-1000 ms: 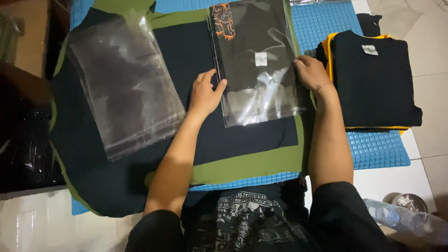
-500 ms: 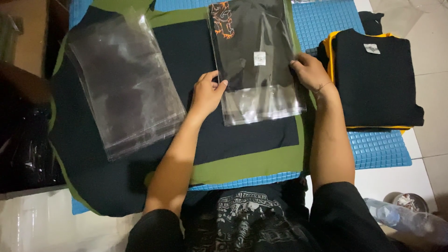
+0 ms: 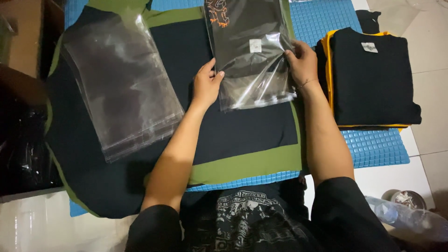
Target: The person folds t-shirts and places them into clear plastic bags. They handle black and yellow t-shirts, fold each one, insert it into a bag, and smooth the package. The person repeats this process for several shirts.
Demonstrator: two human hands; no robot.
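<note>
The bagged shirt (image 3: 249, 51) lies on dark cloth (image 3: 242, 130) over a blue mat (image 3: 373, 149). The left hand (image 3: 206, 86) presses flat on the bag's left edge, fingers together; the right hand (image 3: 303, 60) pinches its right edge. Empty bags (image 3: 121, 93) lie to the left, folded shirts (image 3: 371, 77) to the right.
</note>
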